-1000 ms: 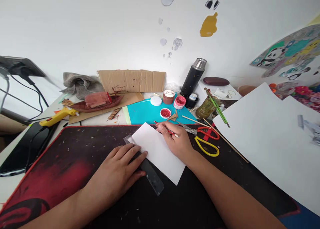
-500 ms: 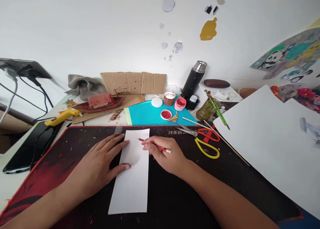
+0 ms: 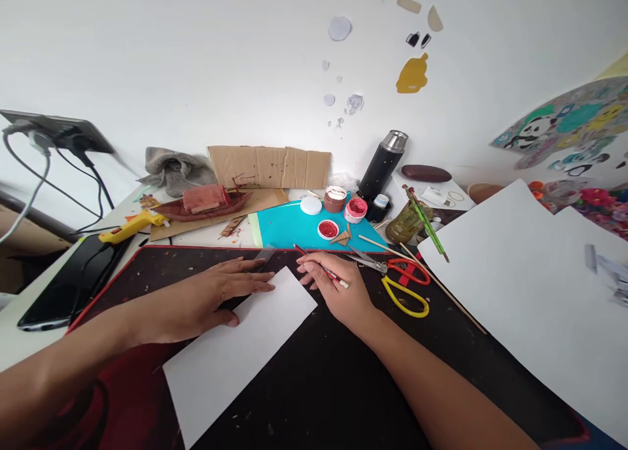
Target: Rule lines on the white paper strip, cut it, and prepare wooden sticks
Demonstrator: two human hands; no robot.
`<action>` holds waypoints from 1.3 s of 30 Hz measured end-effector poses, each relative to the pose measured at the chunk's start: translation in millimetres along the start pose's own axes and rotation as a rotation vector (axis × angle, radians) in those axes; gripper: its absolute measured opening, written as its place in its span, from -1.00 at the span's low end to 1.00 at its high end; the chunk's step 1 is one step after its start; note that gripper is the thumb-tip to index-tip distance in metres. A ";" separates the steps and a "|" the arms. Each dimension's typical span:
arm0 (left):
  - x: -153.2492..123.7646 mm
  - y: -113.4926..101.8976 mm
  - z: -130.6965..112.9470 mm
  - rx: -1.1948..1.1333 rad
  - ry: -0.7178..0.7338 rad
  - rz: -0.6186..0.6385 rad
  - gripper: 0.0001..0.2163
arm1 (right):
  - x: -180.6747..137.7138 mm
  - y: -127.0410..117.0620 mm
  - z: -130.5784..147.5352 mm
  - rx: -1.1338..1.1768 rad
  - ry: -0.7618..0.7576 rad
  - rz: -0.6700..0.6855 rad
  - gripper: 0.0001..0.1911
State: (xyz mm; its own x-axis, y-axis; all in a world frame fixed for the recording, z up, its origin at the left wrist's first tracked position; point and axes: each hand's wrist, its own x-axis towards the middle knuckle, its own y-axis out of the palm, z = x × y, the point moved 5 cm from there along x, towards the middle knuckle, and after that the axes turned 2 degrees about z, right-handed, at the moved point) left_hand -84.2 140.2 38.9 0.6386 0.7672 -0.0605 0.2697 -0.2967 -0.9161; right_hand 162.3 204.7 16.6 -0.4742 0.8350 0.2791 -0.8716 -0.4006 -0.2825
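Paper, white, rect., slantwise on mat; L fingers wide atop, R fingers round red pencil

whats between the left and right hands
The head view shows the far end of the white paper between the left hand and right hand, plus some dark mat.

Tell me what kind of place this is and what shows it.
Most likely a craft workspace, perhaps in a home: there's a model boat, a yellow glue gun and an open paint pot.
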 end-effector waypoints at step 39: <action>13.6 2.0 48.1 0.047 -0.506 -0.251 -0.79 | -0.3 -2.3 1.6 -0.084 -0.013 0.018 -0.65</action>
State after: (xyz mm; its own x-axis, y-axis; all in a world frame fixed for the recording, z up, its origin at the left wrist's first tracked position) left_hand -109.7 177.3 17.1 0.1309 0.9913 -0.0109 0.3290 -0.0538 -0.9428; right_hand 164.2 204.7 18.6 -0.4921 0.8225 0.2851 -0.8496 -0.3823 -0.3634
